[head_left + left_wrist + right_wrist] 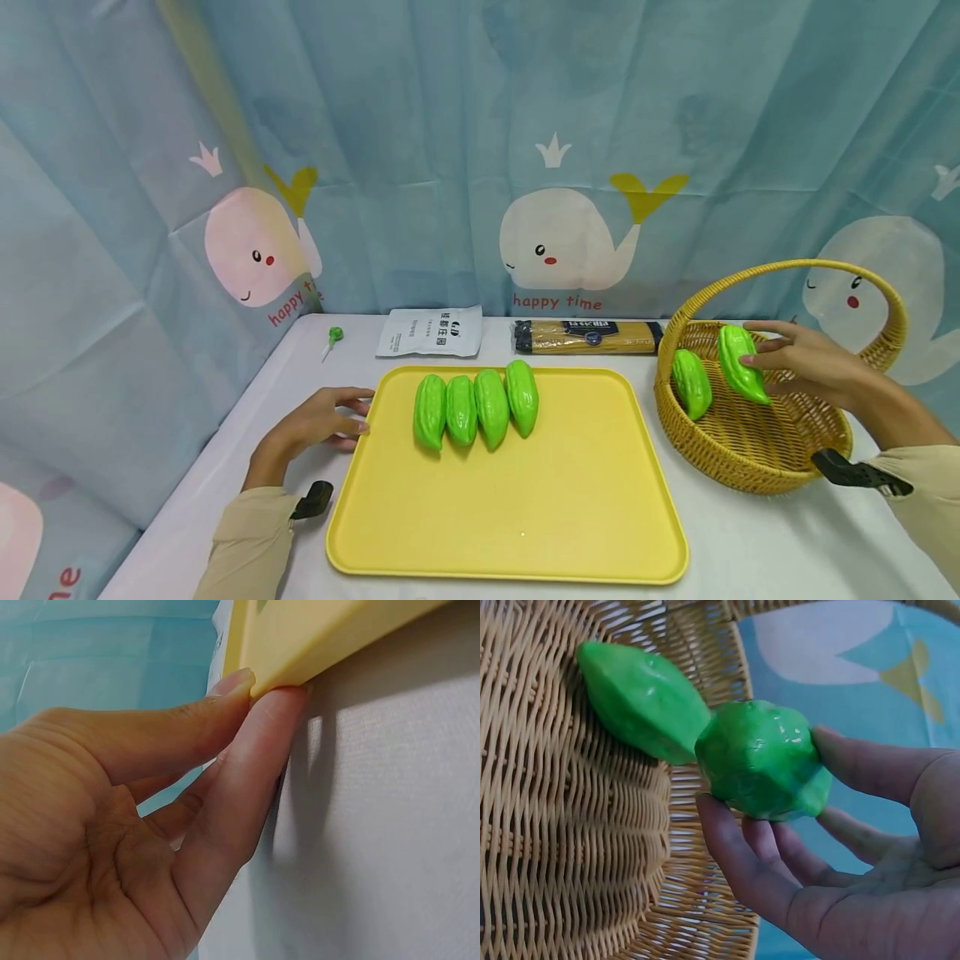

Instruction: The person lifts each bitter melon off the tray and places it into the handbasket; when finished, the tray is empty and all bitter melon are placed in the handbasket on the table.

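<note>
In the head view, my right hand grips a glossy green bitter melon over the wicker basket. The right wrist view shows thumb and fingertips around this bitter melon, end-on to the camera. A second bitter melon lies inside the basket against its left wall. My left hand is at the left edge of the yellow tray. Up close in the left wrist view, its thumb and a finger pinch the tray's rim. Several bitter melons lie side by side on the tray's upper part.
Behind the tray lie a white pouch and a pack of noodles. A green lollipop is at the back left. The basket's tall handle arches over its opening. A blue curtain hangs along the table's back.
</note>
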### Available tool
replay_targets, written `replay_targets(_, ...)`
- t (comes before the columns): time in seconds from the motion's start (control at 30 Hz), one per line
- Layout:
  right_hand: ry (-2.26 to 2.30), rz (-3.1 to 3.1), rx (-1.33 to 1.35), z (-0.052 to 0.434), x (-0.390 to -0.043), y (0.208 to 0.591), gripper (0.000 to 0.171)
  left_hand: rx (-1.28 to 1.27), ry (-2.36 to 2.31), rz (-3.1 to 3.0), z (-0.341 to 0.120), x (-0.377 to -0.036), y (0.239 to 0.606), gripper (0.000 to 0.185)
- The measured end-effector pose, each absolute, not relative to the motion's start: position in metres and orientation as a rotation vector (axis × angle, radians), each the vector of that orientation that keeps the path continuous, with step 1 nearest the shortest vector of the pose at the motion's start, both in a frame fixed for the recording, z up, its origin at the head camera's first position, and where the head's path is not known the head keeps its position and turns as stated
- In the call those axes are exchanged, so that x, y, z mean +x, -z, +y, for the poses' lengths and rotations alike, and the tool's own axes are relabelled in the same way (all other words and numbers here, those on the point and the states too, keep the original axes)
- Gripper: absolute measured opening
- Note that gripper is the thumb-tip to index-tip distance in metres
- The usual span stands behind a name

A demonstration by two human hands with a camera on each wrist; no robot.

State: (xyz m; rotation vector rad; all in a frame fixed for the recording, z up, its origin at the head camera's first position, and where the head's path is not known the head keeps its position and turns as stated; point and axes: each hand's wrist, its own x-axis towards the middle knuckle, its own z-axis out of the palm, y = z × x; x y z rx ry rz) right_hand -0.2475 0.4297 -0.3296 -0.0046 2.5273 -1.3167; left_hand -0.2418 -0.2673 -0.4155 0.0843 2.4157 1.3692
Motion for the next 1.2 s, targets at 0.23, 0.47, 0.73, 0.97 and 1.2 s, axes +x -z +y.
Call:
replay_targets(0.23,1.337,2.466,-0.035,0.430,-0.260,0.340,0.089,0.071,-1.362,2.421,-0.267,-0.241,0.415,0.069)
replay_targets(0.47,1.322,2.410,0.013,0.433,-0.268,0.346,0.088,0.077,-1.367,2.424,-0.267,-0.242,0.416,0.070)
replay_targets(0.73,1.297,2.332,0.064,0.436,-0.271,0.353,0.087,0.086,-1.378,2.420,-0.268,-0.242,0.417,0.069)
replay_targets(0.97,1.279,2.308,0.060,0.436,-0.273,0.359,0.086,0.075,-1.361,2.433,-0.267,-0.241,0.417,0.069)
replay_targets(1.2,1.254,2.297,0.046,0.436,-0.274,0.362,0.086,0.072,-1.362,2.431,-0.268,-0.241,0.417,0.069)
